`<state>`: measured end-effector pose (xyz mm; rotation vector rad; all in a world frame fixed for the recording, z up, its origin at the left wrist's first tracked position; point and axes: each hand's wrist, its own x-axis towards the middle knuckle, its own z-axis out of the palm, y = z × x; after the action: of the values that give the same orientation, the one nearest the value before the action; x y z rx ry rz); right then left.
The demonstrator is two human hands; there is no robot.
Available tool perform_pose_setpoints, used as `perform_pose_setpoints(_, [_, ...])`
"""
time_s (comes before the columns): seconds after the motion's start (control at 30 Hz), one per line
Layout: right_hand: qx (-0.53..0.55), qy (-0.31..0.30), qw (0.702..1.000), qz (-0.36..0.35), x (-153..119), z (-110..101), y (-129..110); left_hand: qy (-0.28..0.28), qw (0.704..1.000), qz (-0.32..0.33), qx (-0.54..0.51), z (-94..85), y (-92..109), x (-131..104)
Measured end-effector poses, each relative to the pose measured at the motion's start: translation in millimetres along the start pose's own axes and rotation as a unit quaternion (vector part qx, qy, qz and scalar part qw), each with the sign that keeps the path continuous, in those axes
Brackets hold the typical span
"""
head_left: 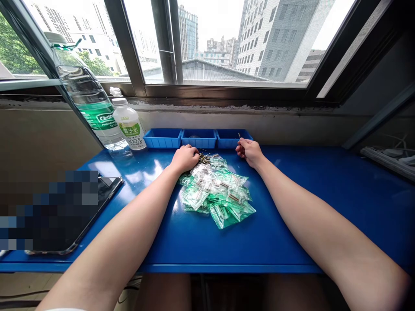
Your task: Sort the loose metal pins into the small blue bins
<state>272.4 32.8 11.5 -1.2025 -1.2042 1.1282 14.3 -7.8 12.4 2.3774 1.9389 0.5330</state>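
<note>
Thin brass-coloured pin [239, 135], nearly upright

free gap between packets [227, 190] and right grip [249, 152]; bottles [131, 125], perhaps touching, block far left.

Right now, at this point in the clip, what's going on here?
A person sits at a blue table. The right hand pinches a thin brass-coloured piece upright by the rightmost blue bin; whether it is over the bin is hard to tell. The left hand is at a pile of small metal pieces, with a heap of clear and green plastic packets just nearer the person.
</note>
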Motion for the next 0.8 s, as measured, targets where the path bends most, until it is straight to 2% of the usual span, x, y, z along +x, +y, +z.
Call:
perform_pose_setpoints(0.13, [0.046, 0.027, 0.998, 0.020, 0.4, -0.8, -0.8, -0.002, 1.000, 0.000, 0.005, 0.3, -0.1, 0.0])
perform_pose_setpoints(0.43, [0.033, 0.070, 0.997, 0.026, 4.7, 1.0, 1.3, 0.002, 1.000, -0.001, 0.004, 0.1, 0.1, -0.3])
perform_pose_setpoints(0.8, [0.008, 0.061, 0.998, 0.016, 6.8, 0.6, 3.1, 0.005, 1.000, 0.000, 0.005, 2.3, -1.3, 0.8])
